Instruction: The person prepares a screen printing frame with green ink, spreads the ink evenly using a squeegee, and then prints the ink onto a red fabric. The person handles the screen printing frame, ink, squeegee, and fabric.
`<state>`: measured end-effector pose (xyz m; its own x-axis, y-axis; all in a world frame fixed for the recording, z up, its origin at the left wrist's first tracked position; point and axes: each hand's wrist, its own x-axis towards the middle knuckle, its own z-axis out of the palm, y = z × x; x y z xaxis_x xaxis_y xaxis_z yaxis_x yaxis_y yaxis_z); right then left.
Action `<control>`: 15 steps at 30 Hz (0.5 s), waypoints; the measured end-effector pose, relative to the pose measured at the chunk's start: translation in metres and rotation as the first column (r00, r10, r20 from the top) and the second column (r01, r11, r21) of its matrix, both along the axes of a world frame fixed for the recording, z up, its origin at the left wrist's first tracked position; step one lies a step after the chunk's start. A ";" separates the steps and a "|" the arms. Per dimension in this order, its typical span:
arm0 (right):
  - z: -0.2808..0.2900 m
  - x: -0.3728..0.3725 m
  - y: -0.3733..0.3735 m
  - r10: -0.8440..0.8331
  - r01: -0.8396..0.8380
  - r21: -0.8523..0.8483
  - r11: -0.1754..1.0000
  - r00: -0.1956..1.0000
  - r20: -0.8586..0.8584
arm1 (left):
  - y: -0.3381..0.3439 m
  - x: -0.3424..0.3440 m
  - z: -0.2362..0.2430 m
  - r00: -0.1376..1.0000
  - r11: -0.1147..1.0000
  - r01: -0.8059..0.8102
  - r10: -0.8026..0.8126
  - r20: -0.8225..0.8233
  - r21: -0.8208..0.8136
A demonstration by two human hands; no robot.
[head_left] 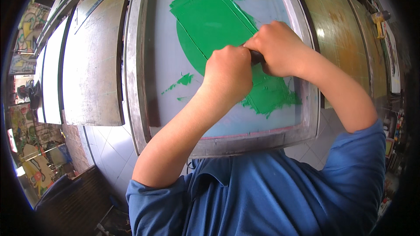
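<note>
Squeegee [257, 57] in both hands [228, 67] [280, 46], long axis crosswise, right side farther away

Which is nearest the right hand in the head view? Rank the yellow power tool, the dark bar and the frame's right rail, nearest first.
1. Dark bar: in the right hand's grip.
2. Frame's right rail: to the hand's right.
3. Yellow power tool: farther right, near the picture's rim.
</note>
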<state>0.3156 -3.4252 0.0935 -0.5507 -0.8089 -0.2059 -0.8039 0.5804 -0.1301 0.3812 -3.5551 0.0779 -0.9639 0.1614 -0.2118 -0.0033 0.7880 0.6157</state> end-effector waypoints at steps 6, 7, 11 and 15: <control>0.002 0.018 0.016 -0.005 0.004 0.037 0.999 1.000 0.028 | 0.013 0.016 0.005 0.999 0.999 0.024 -0.025 0.047 0.028; 0.002 0.021 0.019 -0.004 0.003 0.034 0.999 0.999 0.034 | 0.015 0.019 0.005 0.999 0.999 0.018 -0.019 0.048 0.026; 0.007 0.035 0.028 -0.023 0.017 0.065 0.998 0.996 0.091 | 0.023 0.031 0.005 0.994 0.994 0.097 -0.099 0.044 0.044; 0.016 0.042 0.034 -0.039 0.029 0.103 0.994 0.995 0.094 | 0.026 0.033 0.004 0.986 0.986 0.160 -0.159 -0.043 0.033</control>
